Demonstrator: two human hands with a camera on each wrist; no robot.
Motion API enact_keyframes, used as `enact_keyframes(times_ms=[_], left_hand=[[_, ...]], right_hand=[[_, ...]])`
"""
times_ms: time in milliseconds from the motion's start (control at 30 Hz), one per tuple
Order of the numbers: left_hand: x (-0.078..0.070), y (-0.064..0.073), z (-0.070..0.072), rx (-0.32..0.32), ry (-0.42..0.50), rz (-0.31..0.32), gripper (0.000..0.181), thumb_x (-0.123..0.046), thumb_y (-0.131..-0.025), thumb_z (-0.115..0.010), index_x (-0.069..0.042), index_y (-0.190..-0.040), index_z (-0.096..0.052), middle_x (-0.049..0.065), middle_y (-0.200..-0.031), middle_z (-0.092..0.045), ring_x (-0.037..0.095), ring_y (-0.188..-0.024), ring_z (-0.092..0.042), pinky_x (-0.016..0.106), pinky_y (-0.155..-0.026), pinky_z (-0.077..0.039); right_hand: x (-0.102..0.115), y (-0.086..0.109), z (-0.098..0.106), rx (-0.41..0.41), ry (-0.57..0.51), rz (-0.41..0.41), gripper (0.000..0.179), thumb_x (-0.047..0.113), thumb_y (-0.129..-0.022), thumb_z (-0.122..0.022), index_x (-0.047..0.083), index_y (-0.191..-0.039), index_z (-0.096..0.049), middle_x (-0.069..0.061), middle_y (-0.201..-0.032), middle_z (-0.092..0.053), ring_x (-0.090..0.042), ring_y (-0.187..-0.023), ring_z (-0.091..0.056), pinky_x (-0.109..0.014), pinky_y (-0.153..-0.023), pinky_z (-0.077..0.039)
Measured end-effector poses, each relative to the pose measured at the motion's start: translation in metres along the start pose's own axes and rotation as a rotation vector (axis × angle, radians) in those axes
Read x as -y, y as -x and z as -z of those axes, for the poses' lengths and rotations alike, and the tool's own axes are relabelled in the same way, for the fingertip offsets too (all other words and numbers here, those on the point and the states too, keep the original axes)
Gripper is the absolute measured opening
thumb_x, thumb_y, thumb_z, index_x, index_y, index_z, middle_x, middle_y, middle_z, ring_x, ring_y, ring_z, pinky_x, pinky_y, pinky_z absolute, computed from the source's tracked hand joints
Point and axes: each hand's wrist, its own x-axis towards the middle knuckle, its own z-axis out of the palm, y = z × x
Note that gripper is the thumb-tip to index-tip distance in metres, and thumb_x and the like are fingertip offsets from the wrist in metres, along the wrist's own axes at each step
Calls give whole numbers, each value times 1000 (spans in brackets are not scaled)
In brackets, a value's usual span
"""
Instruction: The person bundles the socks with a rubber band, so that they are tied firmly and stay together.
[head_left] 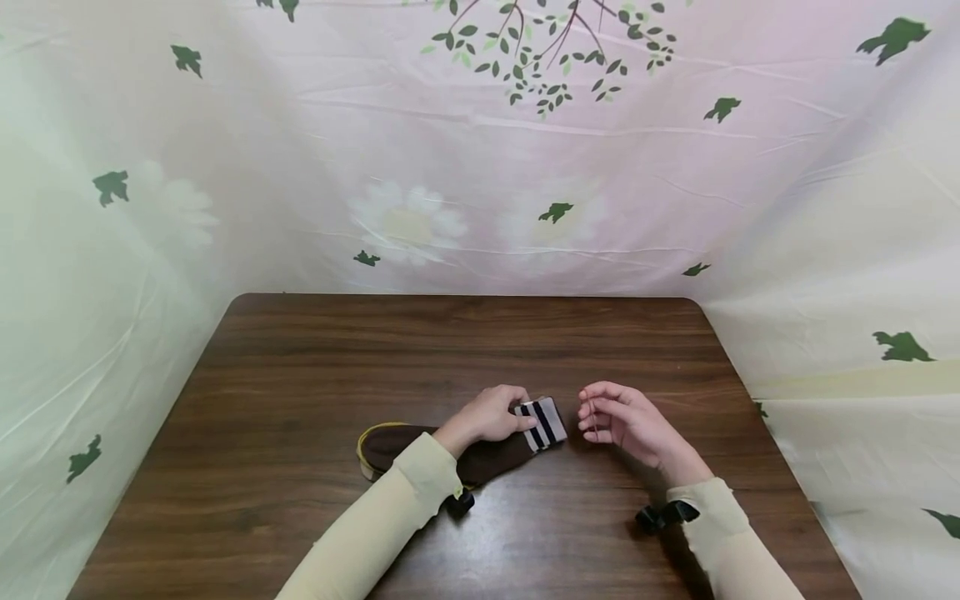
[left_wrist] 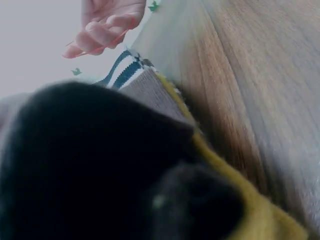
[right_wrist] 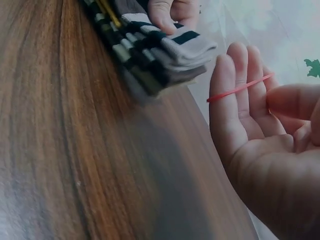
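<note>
A flat stack of dark brown socks point(head_left: 495, 457) with yellow edges lies slantwise on the table. Its black-and-white striped cuffs point(head_left: 542, 422) point right, and the right wrist view shows several folded layers there. My left hand point(head_left: 491, 415) grips the stack just behind the stripes, thumb on top; the fingers underneath are partly hidden. To the right of the cuffs, apart from them, my right hand point(head_left: 624, 421) is raised with a thin red rubber band point(right_wrist: 240, 89) stretched across its bent fingers. The thumb lies against the fingers near the band. A dark blurred shape blocks much of the left wrist view.
The brown wooden table point(head_left: 300, 358) has rounded far corners. Pale cloth point(head_left: 480, 150) printed with leaves, flowers and green birds hangs behind it and at both sides. A black strap point(head_left: 667, 515) sits on the right wrist.
</note>
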Motion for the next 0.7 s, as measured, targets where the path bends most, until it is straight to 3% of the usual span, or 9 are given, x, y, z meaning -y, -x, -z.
enact_keyframes(times_ms=[267, 467, 700], left_hand=[[4, 1, 3, 4, 5, -4, 15, -29, -96, -78, -16, -93, -70, -5, -84, -64, 12, -79, -55, 29, -75, -45], [9, 1, 4, 16, 6, -20, 16, -29, -95, -78, -17, -91, -70, -6, -80, -63, 11, -77, -54, 28, -74, -45], [12, 1, 4, 9, 24, -48, 17, -27, -94, -80, -14, -89, -70, -6, -80, -64, 10, -76, -54, 26, -73, -45]], right_hand=[[-11, -3, -3, -117, 163, 40, 32, 3, -107, -57, -8, -137, -61, -6, -114, -78, -13, -91, -75, -30, -73, -63], [-15, -5, -10, -226, 276, 56, 42, -4, -98, -69, -18, -135, -57, -14, -115, -78, -16, -90, -78, -33, -69, -64], [-19, -6, -16, -227, 388, 82, 51, -7, -94, -74, -21, -137, -52, -30, -128, -68, -14, -102, -76, -38, -76, -64]])
